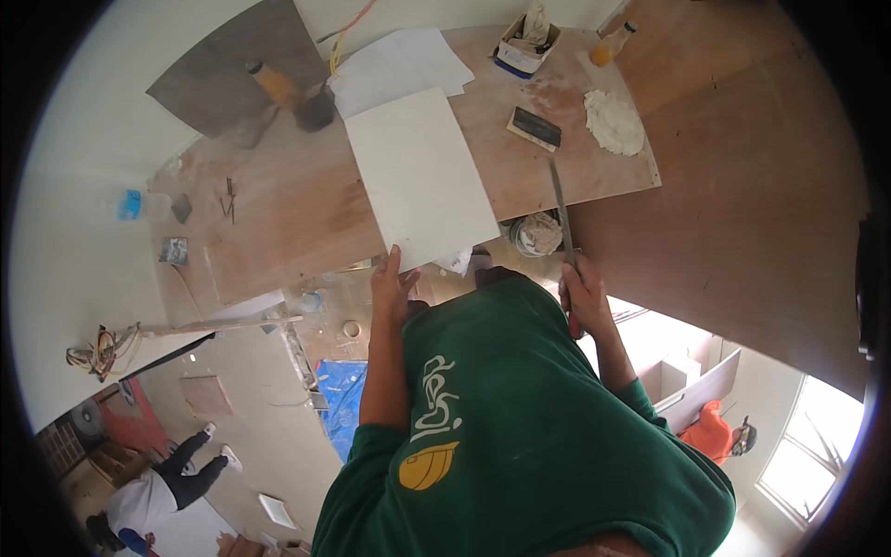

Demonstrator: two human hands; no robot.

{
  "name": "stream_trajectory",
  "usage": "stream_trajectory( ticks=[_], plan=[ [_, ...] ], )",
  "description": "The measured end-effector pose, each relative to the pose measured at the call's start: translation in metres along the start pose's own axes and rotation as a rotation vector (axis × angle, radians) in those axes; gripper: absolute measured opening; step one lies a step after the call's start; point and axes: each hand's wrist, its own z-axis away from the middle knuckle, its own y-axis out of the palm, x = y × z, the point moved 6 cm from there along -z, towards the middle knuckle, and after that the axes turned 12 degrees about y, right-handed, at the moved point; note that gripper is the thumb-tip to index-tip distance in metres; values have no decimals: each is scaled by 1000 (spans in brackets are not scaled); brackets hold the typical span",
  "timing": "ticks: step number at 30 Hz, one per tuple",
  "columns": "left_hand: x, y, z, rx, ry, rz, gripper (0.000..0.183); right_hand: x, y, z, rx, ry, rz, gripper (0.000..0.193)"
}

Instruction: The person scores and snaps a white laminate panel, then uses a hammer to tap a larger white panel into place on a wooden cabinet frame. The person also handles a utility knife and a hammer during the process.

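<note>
1. My left grip (390,286) pinched the board (422,176), its underside hidden, overhanging the surface (278,218).
2. My right grip (585,292) wrapped the tool (561,200), partly covering its red handle; I couldn't identify it.

White lettering (434,397) running sideways beside a yellow emblem (429,466) on a green shirt (557,436)
</note>
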Motion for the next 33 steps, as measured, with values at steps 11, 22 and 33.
stream_trajectory(
  ticks=[11,22,33],
  plan=[
    [13,-24,-9,-278,180,196,38,48,-2,-74,446,-103,349,33],
    [-8,-49,-6,-461,376,-638,47,69,63,-59,762,71,383,33],
    [-112,-32,-31,119,562,-1030,53,90,144,-16,1100,421,293,37]
  ],
)
